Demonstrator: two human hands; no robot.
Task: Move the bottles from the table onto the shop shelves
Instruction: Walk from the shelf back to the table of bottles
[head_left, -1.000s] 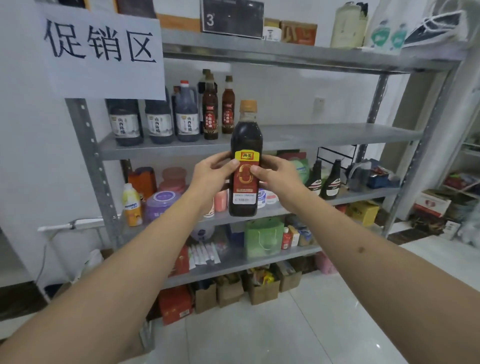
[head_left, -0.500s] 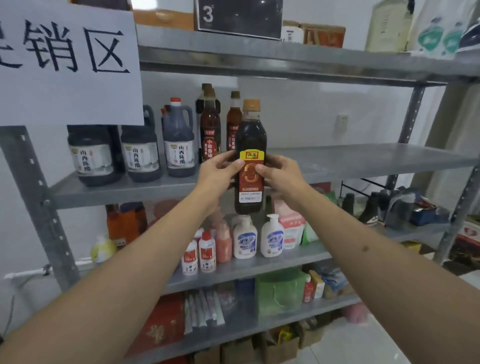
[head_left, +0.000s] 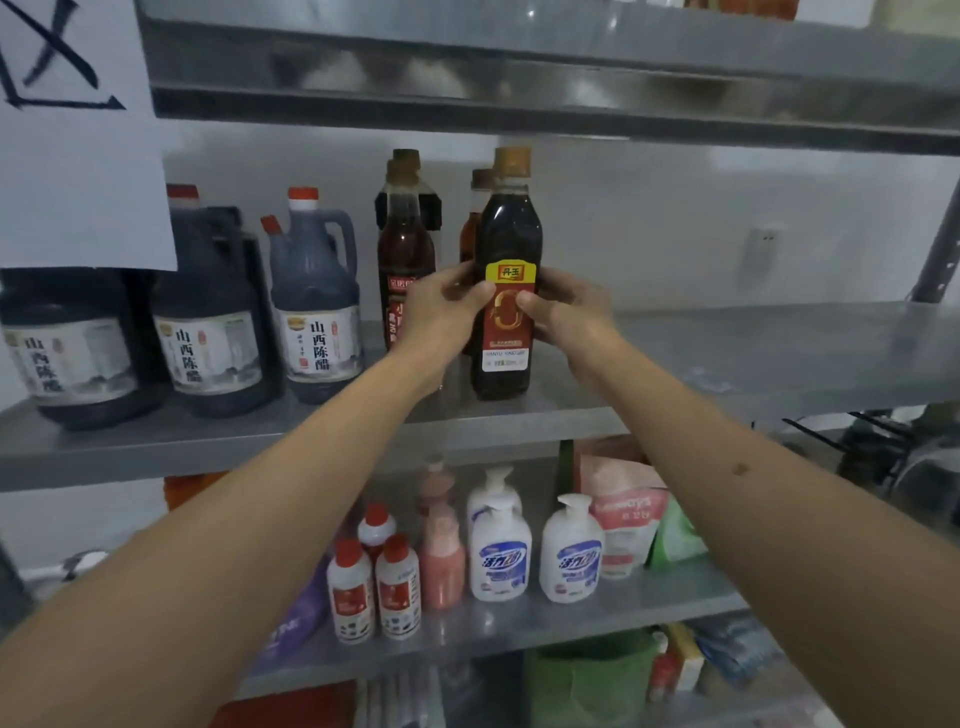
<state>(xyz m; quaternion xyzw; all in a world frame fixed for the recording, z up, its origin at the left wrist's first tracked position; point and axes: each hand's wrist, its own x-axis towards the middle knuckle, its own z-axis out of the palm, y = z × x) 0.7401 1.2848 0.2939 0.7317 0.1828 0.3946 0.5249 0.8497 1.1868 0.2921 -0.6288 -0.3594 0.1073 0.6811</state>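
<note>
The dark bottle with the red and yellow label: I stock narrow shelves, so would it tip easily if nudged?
Probably somewhat: the dark bottle is tall and slim on a small base. It looks nearly full, so likely heavy and steadier. Both the left hand and right hand grip it.

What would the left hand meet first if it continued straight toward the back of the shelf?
Probably the reddish-brown bottle standing just behind the left hand, which grips the dark bottle; depth is hard to judge.

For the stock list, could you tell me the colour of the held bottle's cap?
Orange-tan cap, head view.
</note>
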